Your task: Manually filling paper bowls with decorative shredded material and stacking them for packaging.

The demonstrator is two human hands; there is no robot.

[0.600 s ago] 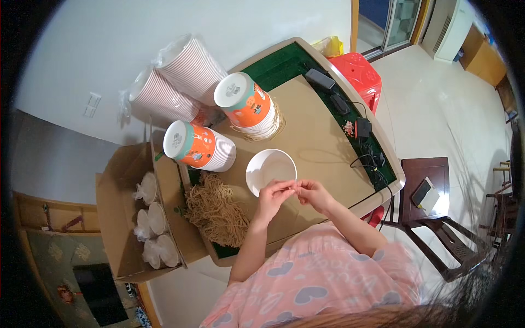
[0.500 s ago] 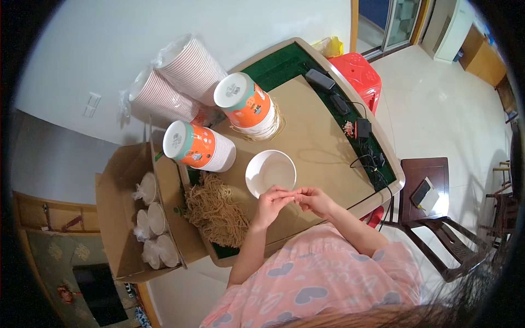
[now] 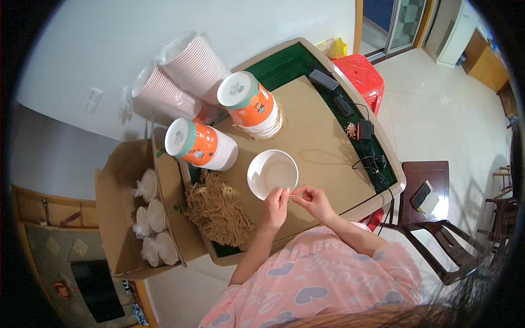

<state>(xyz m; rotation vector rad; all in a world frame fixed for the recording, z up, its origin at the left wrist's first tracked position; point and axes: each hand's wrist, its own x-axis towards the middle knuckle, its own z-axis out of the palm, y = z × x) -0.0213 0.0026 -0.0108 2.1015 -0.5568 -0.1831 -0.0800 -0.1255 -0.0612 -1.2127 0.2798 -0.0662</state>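
Clearance Around the Work Area

Open cardboard surface lies right of the white bowl, up to the cables at the edge. Two orange cup stacks block the far side. The twine heap occupies the left. Both hands sit just beside the bowl's near rim.

white bowl on a tan cardboard sheet, dark green tabletop under it. two stacks of orange-and-teal cups with white lids, pink-and-white striped cups behind. straw-brown strings, brown box, bright red stool, and a pink sleeve dotted with lilac hearts.
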